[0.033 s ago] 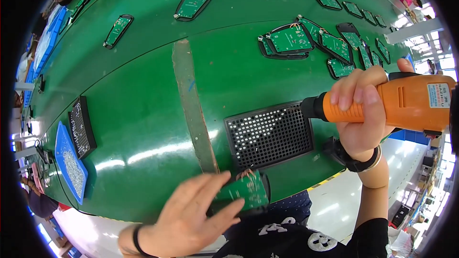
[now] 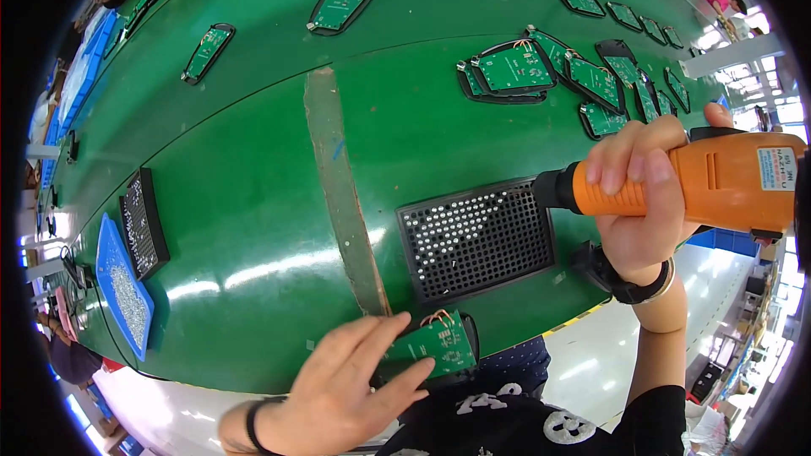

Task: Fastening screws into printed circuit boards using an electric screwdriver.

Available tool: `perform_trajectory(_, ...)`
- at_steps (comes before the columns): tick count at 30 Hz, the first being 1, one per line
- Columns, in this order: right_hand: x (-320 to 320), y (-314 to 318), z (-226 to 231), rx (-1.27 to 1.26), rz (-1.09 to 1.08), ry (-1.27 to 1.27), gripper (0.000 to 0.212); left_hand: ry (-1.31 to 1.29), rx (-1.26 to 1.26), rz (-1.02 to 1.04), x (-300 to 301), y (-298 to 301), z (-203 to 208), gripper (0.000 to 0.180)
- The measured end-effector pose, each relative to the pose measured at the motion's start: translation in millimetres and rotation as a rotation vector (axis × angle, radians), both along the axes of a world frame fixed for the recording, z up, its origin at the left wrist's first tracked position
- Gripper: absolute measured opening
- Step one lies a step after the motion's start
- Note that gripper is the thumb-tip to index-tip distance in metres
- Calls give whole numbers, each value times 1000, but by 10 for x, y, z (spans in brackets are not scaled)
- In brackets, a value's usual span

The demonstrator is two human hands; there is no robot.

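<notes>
In the head view, the left hand [image 2: 338,388] holds a green circuit board [image 2: 452,344] in a black case at the near edge of the green table [image 2: 245,169]. The right hand [image 2: 638,190] is wrapped around an orange power screwdriver [image 2: 726,181], its black nose overlapping the upper right corner of a black screw tray [image 2: 507,253], just beyond the board.

Tabletop [image 2: 241,190]: light is being mirrored by gloss.
Power tool [image 2: 718,179]: smooth plastic is being lit.
Tray [image 2: 507,255]: shiny metal pieces [image 2: 448,224] are being held by matt plastic.
</notes>
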State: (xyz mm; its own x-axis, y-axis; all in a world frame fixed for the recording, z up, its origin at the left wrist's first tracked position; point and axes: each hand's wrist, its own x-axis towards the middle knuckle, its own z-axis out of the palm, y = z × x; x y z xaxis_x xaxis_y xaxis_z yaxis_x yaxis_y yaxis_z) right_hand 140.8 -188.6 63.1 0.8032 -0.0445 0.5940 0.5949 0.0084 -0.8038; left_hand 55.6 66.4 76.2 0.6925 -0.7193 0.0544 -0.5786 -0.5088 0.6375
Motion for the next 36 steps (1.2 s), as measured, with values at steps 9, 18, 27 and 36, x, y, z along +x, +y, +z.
perform_trajectory(9,-30,21,21,-39,-3,-4,42,7,-147,241,-519,-445,-683,36)
perform_trajectory(18,-516,-47,314,130,76,289,11,-4,-94,318,-482,-564,-683,34)
perform_trajectory(27,-1274,56,124,260,237,-252,48,-25,-189,352,-467,-623,-792,28)
perform_trajectory(36,-1277,88,9,340,341,-349,50,6,-214,278,-465,-514,-778,29)
